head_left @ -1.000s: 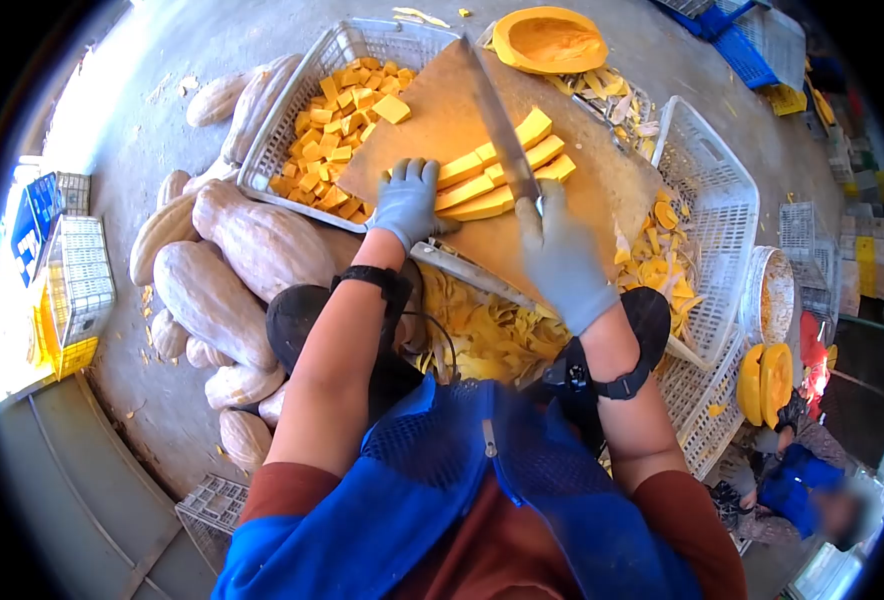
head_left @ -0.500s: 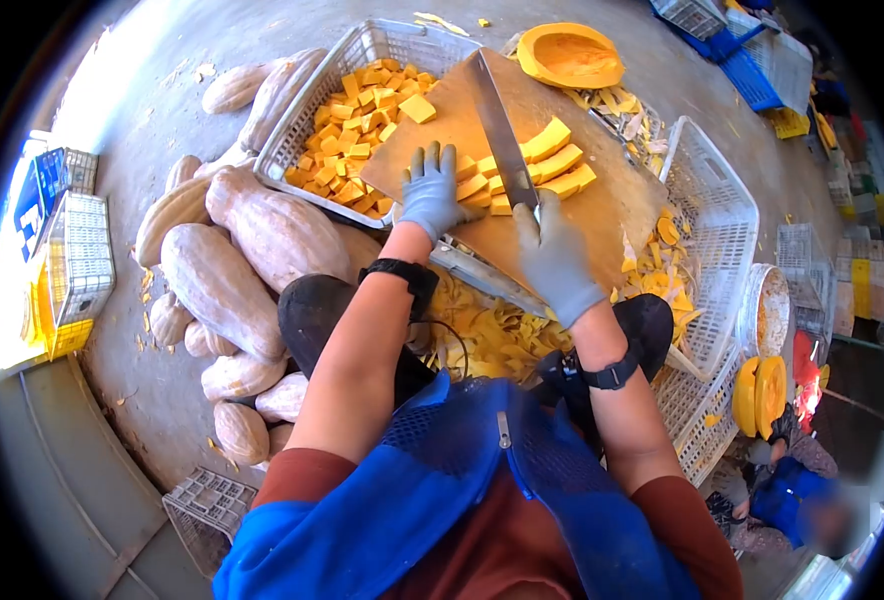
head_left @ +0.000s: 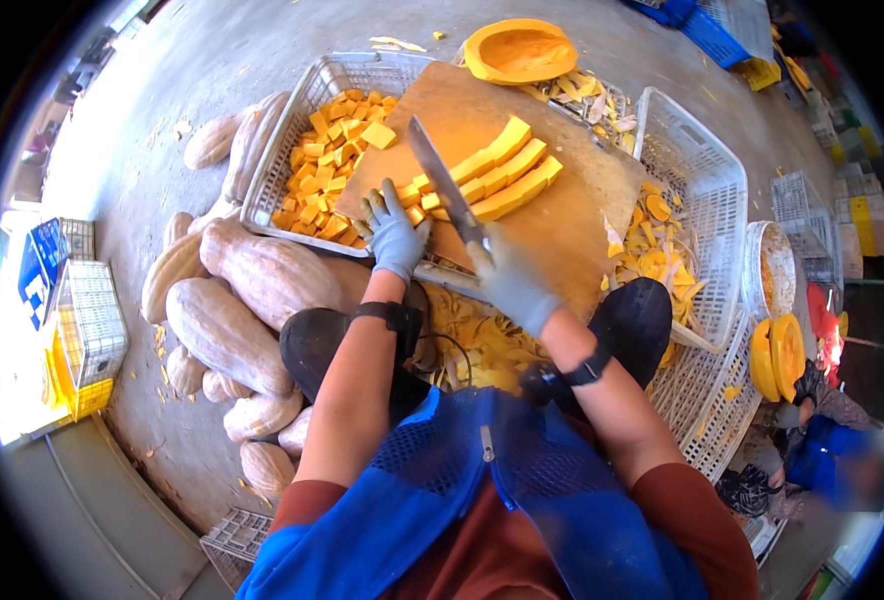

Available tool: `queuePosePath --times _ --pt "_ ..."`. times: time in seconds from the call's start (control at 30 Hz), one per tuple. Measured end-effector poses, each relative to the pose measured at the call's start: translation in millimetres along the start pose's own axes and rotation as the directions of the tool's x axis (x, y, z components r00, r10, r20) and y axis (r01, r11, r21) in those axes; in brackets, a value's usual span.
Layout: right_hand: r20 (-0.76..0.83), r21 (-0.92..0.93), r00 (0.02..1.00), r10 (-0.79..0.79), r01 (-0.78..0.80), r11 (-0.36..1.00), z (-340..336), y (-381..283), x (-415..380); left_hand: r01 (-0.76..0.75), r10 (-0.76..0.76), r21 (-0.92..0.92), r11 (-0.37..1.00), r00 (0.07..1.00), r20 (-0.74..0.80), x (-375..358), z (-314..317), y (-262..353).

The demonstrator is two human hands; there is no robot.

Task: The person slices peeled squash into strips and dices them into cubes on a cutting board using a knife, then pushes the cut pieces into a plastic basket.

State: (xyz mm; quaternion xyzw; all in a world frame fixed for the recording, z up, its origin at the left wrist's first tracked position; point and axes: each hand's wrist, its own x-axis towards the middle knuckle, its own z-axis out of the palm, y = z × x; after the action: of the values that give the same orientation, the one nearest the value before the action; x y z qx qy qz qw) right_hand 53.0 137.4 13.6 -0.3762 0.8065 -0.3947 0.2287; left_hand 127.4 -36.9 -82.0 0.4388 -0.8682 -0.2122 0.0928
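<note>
My right hand (head_left: 522, 285), in a grey glove and blurred, is closed round the handle of a large knife (head_left: 440, 175). Its long blade lies across the left part of several long orange pumpkin strips (head_left: 518, 188) on a wooden cutting board (head_left: 577, 225). Short cut pieces sit left of the blade. My left hand (head_left: 396, 238), gloved too, rests at the board's near left edge with fingers spread, beside those pieces. Pumpkin cubes (head_left: 330, 150) fill part of a white crate (head_left: 262, 180) beyond the left edge.
Whole pale pumpkins (head_left: 227, 330) are heaped at left. A hollowed pumpkin half (head_left: 520, 52) sits behind the board. Peelings (head_left: 482, 340) lie below it and in the right crate (head_left: 702, 170). A co-worker (head_left: 822, 450) sits at far right, near pumpkin halves (head_left: 777, 358).
The knife has moved left along the strips, toward their left ends. My left hand has drawn slightly back toward me. The whole view has shifted a little.
</note>
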Motion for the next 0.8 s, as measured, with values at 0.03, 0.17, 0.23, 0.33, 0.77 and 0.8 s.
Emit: queuePosePath --times 0.03,0.17,0.23,0.33,0.77,0.8 --pt "-0.003 -0.009 0.999 0.045 -0.045 0.999 -13.6 0.0 -6.1 0.053 -0.053 -0.014 0.999 0.998 -0.016 1.6 1.2 6.1" --pt "-0.144 -0.274 0.981 0.128 -0.164 0.948 -82.3 -1.9 -15.6 -0.043 -0.074 -0.514 0.857 0.976 -0.206 8.7 13.3 15.9" --pt "-0.196 -0.324 0.98 0.035 -0.098 0.941 -105.1 22.2 -9.4 -0.094 -0.045 -0.469 0.878 0.96 -0.277 1.1 10.5 25.1" --pt "-0.165 -0.373 0.985 -0.044 -0.021 0.928 -124.0 30.0 3.8 -0.14 0.063 -0.242 0.96 0.951 -0.303 -16.3 7.1 46.5" --pt "0.132 -0.464 0.988 0.076 -0.006 0.886 -130.6 38.2 44.6 -0.48 0.455 0.016 0.877 0.82 -0.348 21.1 11.9 102.0" --pt "0.14 -0.473 0.987 0.084 -0.008 0.881 -128.5 39.6 44.8 -0.49 0.453 -0.036 0.871 0.829 -0.328 27.4 12.0 109.3"
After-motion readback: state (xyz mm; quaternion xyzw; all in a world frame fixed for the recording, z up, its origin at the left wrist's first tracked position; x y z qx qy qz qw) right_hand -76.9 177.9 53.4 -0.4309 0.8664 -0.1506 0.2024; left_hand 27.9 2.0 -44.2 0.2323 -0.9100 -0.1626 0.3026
